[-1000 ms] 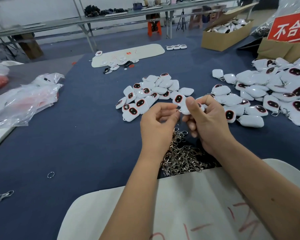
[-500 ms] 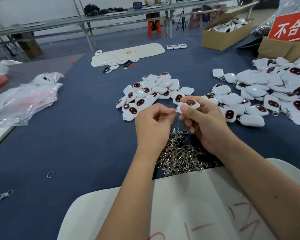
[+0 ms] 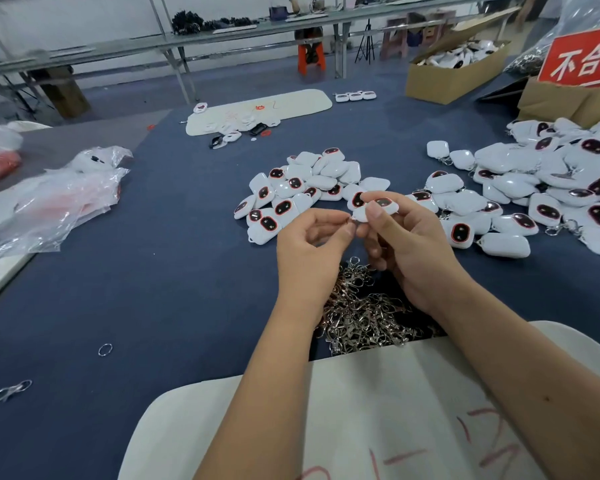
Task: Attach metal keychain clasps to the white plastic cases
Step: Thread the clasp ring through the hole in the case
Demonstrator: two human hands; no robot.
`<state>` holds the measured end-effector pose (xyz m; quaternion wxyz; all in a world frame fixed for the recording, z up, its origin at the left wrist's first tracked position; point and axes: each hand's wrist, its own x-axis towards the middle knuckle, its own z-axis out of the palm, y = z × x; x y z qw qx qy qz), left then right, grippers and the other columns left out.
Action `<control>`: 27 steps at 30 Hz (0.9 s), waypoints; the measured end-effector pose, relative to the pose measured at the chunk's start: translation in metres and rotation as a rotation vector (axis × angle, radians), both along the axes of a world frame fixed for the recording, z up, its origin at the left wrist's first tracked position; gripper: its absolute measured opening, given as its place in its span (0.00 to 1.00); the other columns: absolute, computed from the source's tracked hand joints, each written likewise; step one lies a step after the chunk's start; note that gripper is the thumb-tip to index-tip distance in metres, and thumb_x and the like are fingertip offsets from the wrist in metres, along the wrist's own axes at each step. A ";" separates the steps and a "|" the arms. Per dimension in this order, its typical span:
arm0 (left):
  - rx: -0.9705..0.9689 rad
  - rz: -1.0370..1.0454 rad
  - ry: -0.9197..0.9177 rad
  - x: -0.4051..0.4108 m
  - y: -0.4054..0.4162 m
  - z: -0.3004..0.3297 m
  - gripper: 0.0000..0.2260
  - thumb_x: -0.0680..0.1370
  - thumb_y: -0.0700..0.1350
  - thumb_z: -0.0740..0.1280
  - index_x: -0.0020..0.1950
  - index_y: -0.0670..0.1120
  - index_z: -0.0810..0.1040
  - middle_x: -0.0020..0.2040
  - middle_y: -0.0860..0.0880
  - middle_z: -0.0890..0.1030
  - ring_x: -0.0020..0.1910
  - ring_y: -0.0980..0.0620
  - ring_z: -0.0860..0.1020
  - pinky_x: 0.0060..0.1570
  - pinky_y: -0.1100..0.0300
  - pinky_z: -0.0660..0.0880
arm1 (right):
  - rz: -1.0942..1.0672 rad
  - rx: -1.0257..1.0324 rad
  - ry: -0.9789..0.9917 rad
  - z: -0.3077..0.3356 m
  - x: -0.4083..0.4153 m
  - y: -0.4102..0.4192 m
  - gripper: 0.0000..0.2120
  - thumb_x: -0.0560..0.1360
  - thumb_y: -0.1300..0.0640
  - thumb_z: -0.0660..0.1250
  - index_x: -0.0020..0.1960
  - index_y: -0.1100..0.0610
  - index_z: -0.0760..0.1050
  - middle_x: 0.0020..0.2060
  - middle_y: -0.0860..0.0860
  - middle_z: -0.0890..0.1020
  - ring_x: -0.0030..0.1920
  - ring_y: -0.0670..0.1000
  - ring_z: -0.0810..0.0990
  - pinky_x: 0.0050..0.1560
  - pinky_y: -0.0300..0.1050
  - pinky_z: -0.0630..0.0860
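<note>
My right hand (image 3: pixel 407 251) pinches a white plastic case (image 3: pixel 378 206) with a dark, red-rimmed window, held above the blue table. My left hand (image 3: pixel 309 254) pinches a small metal clasp (image 3: pixel 351 219) at the case's left end; most of the clasp is hidden by my fingertips. A pile of metal clasps (image 3: pixel 364 313) lies under and just behind my hands. A heap of white cases (image 3: pixel 302 188) sits beyond my hands, and a larger heap (image 3: pixel 548 192) with clasps on some lies to the right.
A white board (image 3: pixel 378 410) lies at the table's near edge under my forearms. Clear plastic bags (image 3: pixel 52 206) sit at left. A loose ring (image 3: pixel 105 349) and a clasp (image 3: pixel 13 390) lie at front left. Cardboard boxes (image 3: pixel 454 71) and a red sign (image 3: pixel 582 60) stand at back right.
My right hand turned the case so its dark window faces up and lifted it slightly. My left fingers moved to the case's left end.
</note>
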<state>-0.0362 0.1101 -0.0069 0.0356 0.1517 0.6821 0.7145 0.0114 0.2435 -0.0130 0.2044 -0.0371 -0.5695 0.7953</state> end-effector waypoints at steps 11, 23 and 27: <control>0.134 -0.053 -0.195 -0.001 -0.003 0.004 0.06 0.76 0.35 0.75 0.47 0.46 0.86 0.42 0.46 0.86 0.44 0.52 0.83 0.51 0.56 0.80 | 0.033 -0.007 0.000 -0.003 -0.002 0.004 0.18 0.76 0.49 0.74 0.62 0.57 0.79 0.38 0.54 0.83 0.30 0.49 0.73 0.28 0.40 0.69; -0.300 0.036 0.391 -0.004 -0.007 -0.003 0.08 0.77 0.35 0.72 0.43 0.47 0.86 0.38 0.54 0.84 0.39 0.54 0.81 0.43 0.62 0.78 | -0.053 0.121 -0.017 -0.003 -0.002 -0.002 0.13 0.78 0.54 0.73 0.58 0.61 0.78 0.31 0.53 0.79 0.27 0.48 0.72 0.25 0.39 0.68; -0.383 0.067 0.501 -0.004 -0.008 -0.004 0.07 0.77 0.35 0.71 0.45 0.47 0.85 0.40 0.55 0.84 0.42 0.56 0.82 0.46 0.62 0.79 | -0.078 0.183 -0.023 -0.004 -0.003 -0.004 0.10 0.80 0.57 0.72 0.58 0.60 0.77 0.31 0.54 0.80 0.27 0.49 0.72 0.24 0.40 0.68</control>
